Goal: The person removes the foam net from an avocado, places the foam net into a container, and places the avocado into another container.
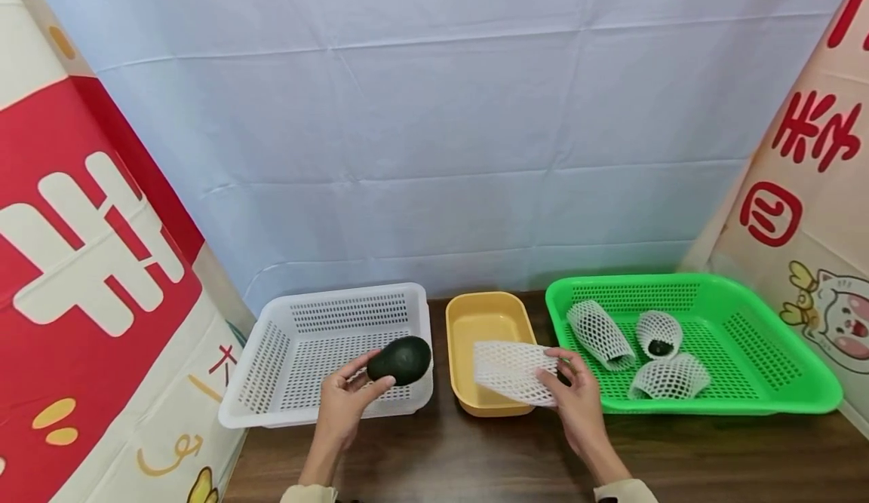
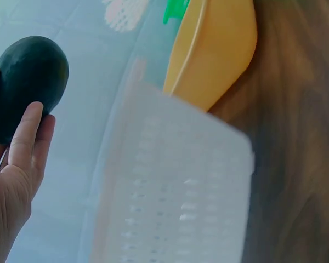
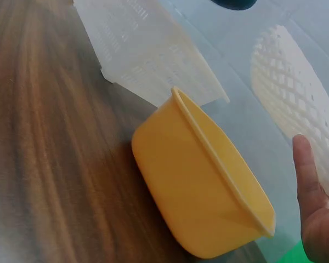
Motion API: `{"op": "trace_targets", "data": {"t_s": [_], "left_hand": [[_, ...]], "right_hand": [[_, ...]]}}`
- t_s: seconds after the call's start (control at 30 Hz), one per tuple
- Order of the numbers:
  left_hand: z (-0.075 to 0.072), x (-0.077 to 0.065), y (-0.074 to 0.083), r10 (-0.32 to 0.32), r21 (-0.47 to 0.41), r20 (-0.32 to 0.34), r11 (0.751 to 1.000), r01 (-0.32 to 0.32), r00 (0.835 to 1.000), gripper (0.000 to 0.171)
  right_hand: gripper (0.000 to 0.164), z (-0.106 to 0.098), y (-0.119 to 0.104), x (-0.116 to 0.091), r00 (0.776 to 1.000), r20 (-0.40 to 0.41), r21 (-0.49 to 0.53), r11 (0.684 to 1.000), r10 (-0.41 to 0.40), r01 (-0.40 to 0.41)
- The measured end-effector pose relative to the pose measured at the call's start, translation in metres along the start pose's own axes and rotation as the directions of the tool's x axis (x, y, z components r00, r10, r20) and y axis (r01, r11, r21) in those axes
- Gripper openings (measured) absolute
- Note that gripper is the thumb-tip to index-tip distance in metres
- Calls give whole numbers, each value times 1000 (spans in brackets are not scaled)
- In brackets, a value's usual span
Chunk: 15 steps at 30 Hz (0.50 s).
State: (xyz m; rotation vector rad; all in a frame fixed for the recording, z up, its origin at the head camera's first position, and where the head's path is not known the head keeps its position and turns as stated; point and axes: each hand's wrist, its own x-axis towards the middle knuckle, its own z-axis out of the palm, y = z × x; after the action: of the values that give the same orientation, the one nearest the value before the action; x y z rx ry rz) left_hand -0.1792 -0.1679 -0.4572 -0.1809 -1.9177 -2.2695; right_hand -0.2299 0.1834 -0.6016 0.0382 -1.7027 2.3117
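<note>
Over the right-hand edge of a white plastic basket with slotted sides (image 1: 308,348), a left hand (image 1: 349,401) has its thumb and fingers closed around a dark green, egg-shaped avocado (image 1: 400,360), held up in the air. Meanwhile the right hand (image 1: 573,397) is pinching one end of a white foam mesh sleeve (image 1: 509,367) above a small yellow plastic tub (image 1: 485,318). Sleeve and avocado are apart, with a gap between them. Off to the right, a green plastic basket (image 1: 760,345) has three more pieces of white foam netting in it, and the middle one (image 1: 660,331) shows something dark at its end.

So what could go sideways? Honestly, I'd worry about the avocado first. Its skin looks pretty smooth, so if those fingers loosen it could slip, and being right by the basket's edge it might clip the rim and roll onto the brown wood-grain table (image 1: 462,450). The sleeve's my other worry: it's gripped at one end only and looks kinda floppy, so the free end could fold or sag if anything bumps it. Can't tell how wide its mouth is from these angles. Shove something too hard into that thin mesh and I reckon it could stretch or rip.
</note>
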Motion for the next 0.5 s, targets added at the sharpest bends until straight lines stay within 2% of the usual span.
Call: {"op": "trace_targets", "data": {"t_s": [0.07, 0.17, 0.3, 0.4, 0.5], "left_hand": [[-6, 7, 4, 11, 33, 1, 999, -11, 1000, 48], [-16, 18, 11, 23, 83, 5, 996, -24, 1000, 48], [-31, 32, 21, 44, 172, 26, 984, -48, 999, 49], [-40, 43, 30, 61, 243, 48, 967, -71, 997, 49], [-44, 54, 38, 58, 286, 62, 955, -74, 996, 50]], "right_hand": [[50, 3, 2, 5, 1000, -10, -55, 998, 3, -4], [55, 7, 4, 13, 999, -16, -146, 989, 30, -32], [63, 13, 1, 19, 998, 1, -305, 950, 67, -63], [62, 26, -19, 17, 993, -7, -417, 902, 117, -110], [58, 45, -50, 13, 986, 10, -484, 864, 164, -138]]}}
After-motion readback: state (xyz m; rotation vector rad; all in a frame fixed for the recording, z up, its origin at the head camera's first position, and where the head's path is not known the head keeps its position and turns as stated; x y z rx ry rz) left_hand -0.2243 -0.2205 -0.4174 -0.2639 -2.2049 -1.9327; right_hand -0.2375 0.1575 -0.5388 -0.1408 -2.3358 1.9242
